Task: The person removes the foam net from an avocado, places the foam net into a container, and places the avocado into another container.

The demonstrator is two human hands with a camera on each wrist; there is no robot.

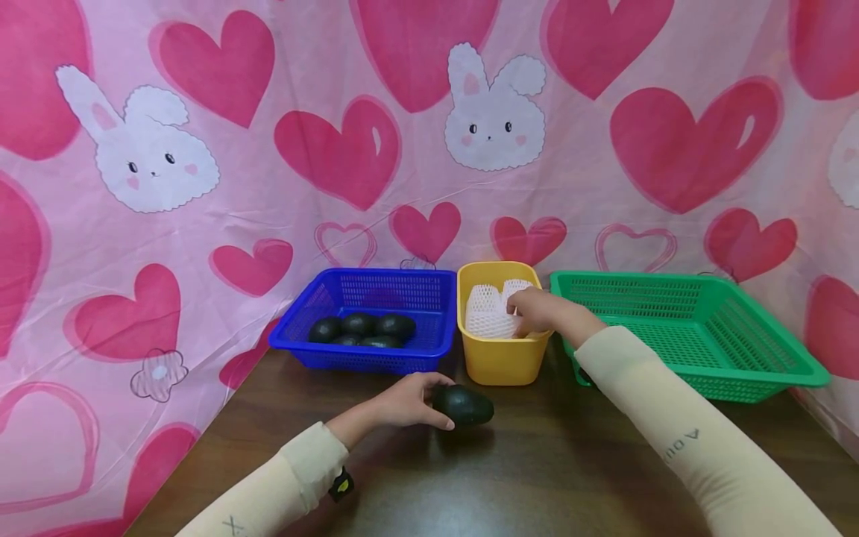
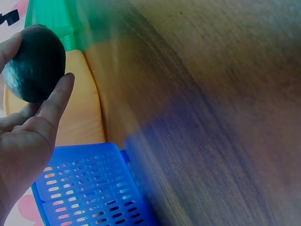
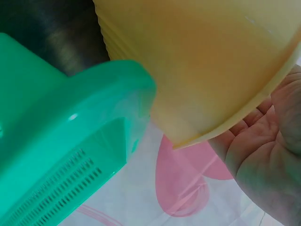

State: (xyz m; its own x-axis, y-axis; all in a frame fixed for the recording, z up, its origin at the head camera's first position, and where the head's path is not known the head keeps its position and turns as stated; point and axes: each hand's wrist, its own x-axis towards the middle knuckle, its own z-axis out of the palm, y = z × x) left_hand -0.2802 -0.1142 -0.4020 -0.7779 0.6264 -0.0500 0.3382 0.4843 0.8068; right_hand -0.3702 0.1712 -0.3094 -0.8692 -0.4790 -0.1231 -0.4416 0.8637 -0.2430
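In the head view, my left hand (image 1: 412, 403) grips a dark green avocado (image 1: 464, 405) by one end, above the table in front of the yellow bin (image 1: 506, 362). The left wrist view has the avocado (image 2: 37, 63) held between thumb and fingers. My right hand (image 1: 537, 309) reaches over the bin's right rim, its fingers among white foam net sleeves (image 1: 490, 312). In the right wrist view the bin's wall hides the fingertips of that hand (image 3: 258, 141), so a hold on a sleeve cannot be made out.
On the left stands a blue basket (image 1: 382, 363) with several avocados (image 1: 359, 324) inside. A green basket (image 1: 671, 281) is at the right, close beside the bin. Behind them hangs a pink cloth (image 1: 429, 171) with hearts and rabbits. Under everything is a dark wooden table (image 1: 523, 477).
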